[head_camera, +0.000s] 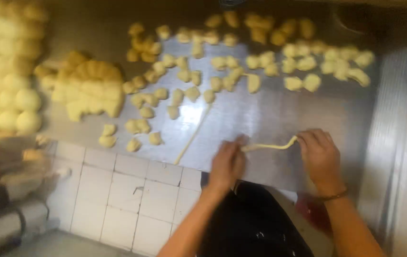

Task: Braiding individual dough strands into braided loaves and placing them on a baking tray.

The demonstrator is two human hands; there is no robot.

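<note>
A thin rope of pale dough [270,146] stretches between my two hands just above the steel worktop [279,114]. My left hand [227,164] pinches its left end, my right hand [320,154] grips the right end. A second thin dough strip [193,135] lies diagonally on the worktop to the left of my left hand. Several small dough pieces [222,71] are scattered across the far half of the worktop.
A larger dough lump [91,88] sits at the left, with rows of round dough balls [8,85] beyond it at the far left. White wall tiles [132,200] show below the worktop's near edge. A raised steel ledge [394,143] borders the right side.
</note>
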